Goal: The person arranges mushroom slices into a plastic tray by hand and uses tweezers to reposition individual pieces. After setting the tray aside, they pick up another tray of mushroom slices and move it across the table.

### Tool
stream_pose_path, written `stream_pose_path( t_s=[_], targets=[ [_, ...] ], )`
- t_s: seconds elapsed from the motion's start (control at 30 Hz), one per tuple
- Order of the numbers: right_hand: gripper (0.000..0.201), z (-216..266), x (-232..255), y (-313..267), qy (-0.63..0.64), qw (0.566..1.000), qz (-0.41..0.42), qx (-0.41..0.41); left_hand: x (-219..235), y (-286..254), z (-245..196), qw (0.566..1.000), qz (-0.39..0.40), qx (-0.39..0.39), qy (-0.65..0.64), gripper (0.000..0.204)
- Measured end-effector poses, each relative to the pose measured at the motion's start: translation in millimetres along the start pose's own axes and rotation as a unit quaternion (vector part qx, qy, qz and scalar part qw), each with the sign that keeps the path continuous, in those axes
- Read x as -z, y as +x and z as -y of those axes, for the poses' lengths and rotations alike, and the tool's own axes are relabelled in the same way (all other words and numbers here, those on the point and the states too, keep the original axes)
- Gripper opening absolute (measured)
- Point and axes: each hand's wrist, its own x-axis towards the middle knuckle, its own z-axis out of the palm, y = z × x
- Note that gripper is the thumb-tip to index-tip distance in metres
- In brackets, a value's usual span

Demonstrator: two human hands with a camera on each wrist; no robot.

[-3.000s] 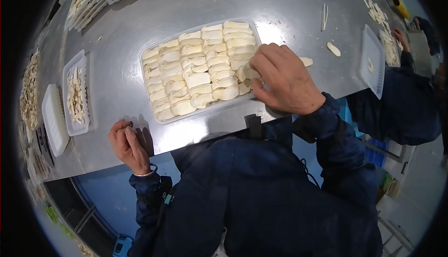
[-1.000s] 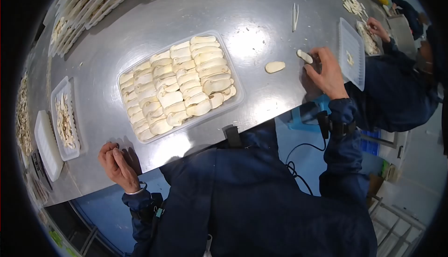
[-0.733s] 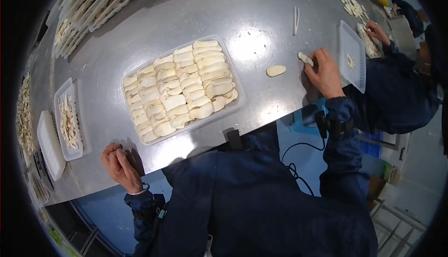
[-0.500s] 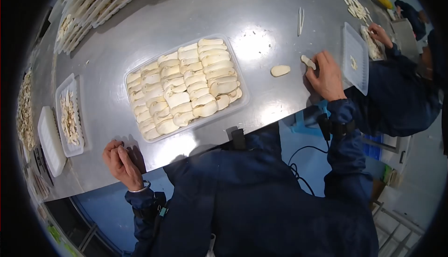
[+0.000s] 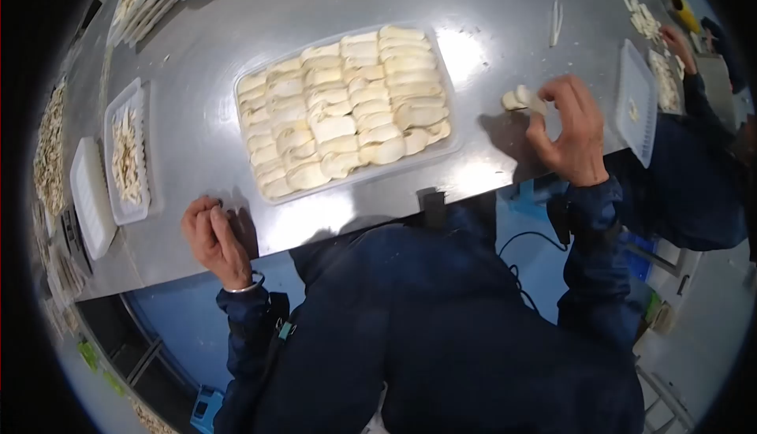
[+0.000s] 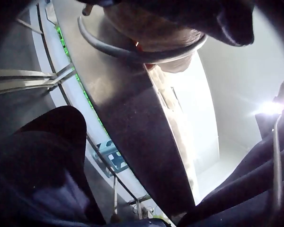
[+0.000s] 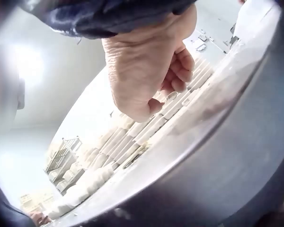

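A clear plastic tray [image 5: 347, 180] in the head view holds overlapping rows of pale mushroom slices [image 5: 333, 128]. To its right, my right hand [image 5: 574, 130] pinches a mushroom slice [image 5: 536, 104] between thumb and fingers, blurred in this view. Another slice [image 5: 512, 101] overlaps it just to the left, low over the steel table. In the right wrist view, my right hand [image 7: 142, 71] has curled fingers and hides the slice. My left hand [image 5: 214, 243] rests loosely curled at the table's front edge, with a bangle [image 6: 142, 57] on its wrist.
Two white trays stand at the left, one with mushroom pieces [image 5: 126, 158]. Stacked filled trays [image 5: 158, 0] are at the back left. White tweezers [image 5: 557, 24] lie at the back right. A tray [image 5: 635, 111] and another person's hand [image 5: 678, 46] are at the right.
Three seconds ago my right hand was at the filled tray's right side; it went right to a mushroom slice and now brings it to the oval slice. My left hand stays; the head view shifts.
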Motion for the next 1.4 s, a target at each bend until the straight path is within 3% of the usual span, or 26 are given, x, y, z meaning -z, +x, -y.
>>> stream_pose_path(
  t_s=[0.13, 0.37, 1.1, 1.2, 1.3, 1.4],
  targets=[
    [0.027, 41.1, -21.6, 17.6, 0.077, 0.993, 0.012, 0.094, -0.3, -1.0, -2.0, 1.0, -0.001, 0.021, -0.018, 0.02],
    [0.026, 63.8, -45.7, 24.8, 0.109, 0.985, 0.041, 0.126, -2.1, -1.0, -3.7, 0.999, -0.009, 0.02, -0.028, 0.021],
    [0.026, 62.6, -50.3, 28.8, 0.079, 0.987, 0.077, 0.117, -0.1, -0.4, 1.7, 1.0, 0.004, -0.007, -0.001, 0.023],
    [0.028, 59.3, -34.8, 31.5, 0.094, 0.989, 0.047, 0.107, -0.9, -1.1, -5.8, 0.999, 0.005, 0.04, -0.036, 0.022],
    [0.026, 24.5, -15.1, 19.4, 0.042, 0.998, -0.052, 0.015, 0.0, -3.0, 5.1, 0.999, 0.008, 0.023, -0.032, 0.021],
    [0.022, -15.7, 5.9, -2.5, 0.014, 0.987, -0.034, -0.159, -3.4, -3.7, 5.5, 0.998, -0.012, 0.029, -0.053, 0.021]
  ],
)
